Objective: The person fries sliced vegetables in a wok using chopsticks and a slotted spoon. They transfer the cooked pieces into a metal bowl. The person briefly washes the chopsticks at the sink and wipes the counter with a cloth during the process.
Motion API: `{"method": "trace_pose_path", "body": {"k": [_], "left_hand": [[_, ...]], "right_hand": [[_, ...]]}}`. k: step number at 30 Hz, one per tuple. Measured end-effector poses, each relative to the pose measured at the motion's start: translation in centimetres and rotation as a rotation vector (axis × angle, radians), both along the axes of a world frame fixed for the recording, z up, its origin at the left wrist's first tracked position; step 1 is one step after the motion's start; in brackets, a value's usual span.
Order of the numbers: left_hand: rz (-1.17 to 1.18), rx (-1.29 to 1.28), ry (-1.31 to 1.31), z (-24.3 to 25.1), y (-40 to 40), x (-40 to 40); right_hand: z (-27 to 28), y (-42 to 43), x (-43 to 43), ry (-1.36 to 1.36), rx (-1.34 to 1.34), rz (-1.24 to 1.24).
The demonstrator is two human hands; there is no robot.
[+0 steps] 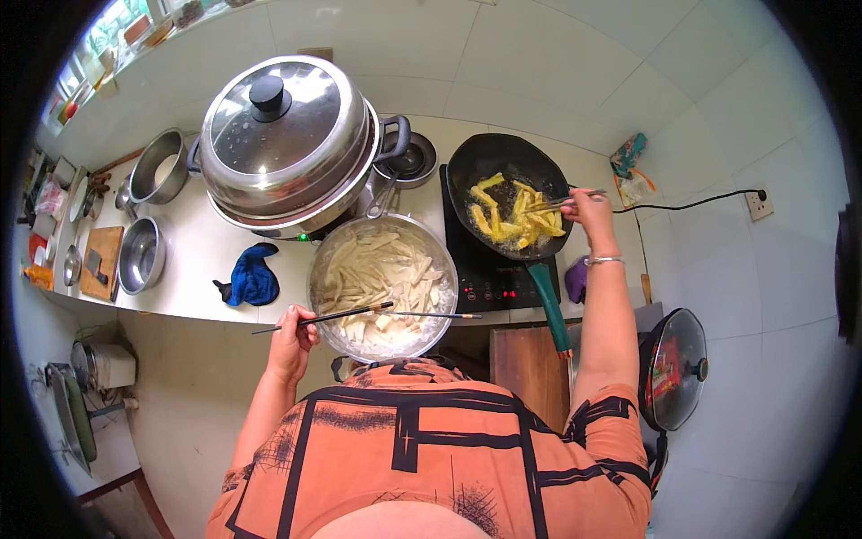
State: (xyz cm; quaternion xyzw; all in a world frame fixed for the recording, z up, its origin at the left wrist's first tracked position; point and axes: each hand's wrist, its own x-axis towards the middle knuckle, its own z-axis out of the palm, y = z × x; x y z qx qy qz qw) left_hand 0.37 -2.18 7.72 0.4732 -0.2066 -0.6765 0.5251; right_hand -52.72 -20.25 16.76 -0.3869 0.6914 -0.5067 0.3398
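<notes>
My left hand (293,342) grips a black chopstick (343,312) that reaches over the near side of a wide metal bowl (450,269). Inside the bowl are pale, batter-coated strips (377,263). A second dark chopstick (438,314) extends across the bowl's right rim; whether my left hand holds it too, I cannot tell. With my right hand (589,215) I hold a pair of chopsticks (555,202) over the black wok (471,151), their tips among yellow fried strips (488,195). Bubbling oil surrounds these strips. The wok's green handle (549,310) points towards me.
The wok stands on a lit induction cooker (505,286). A large lidded steamer (289,148) stands behind a blue cloth (252,276). Metal bowls (141,256) and a cutting board with a cleaver (101,263) lie left. A glass lid (680,370) and power cord (680,207) are right.
</notes>
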Motion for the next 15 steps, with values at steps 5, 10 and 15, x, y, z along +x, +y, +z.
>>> {"method": "trace_pose_path", "body": {"k": [5, 10, 15], "left_hand": [[-0.019, -0.011, 0.005, -0.3, 0.0, 0.0], [-0.05, -0.016, 0.011, 0.3, -0.3, -0.4], [-0.049, -0.023, 0.005, 0.5, -0.1, -0.3]], "right_hand": [[1.3, 2.8, -2.0, 0.129, 0.055, -0.022], [-4.8, 3.5, -0.8, -0.083, -0.008, -0.01], [-5.4, 2.3, 3.1, -0.332, -0.143, -0.019]]}}
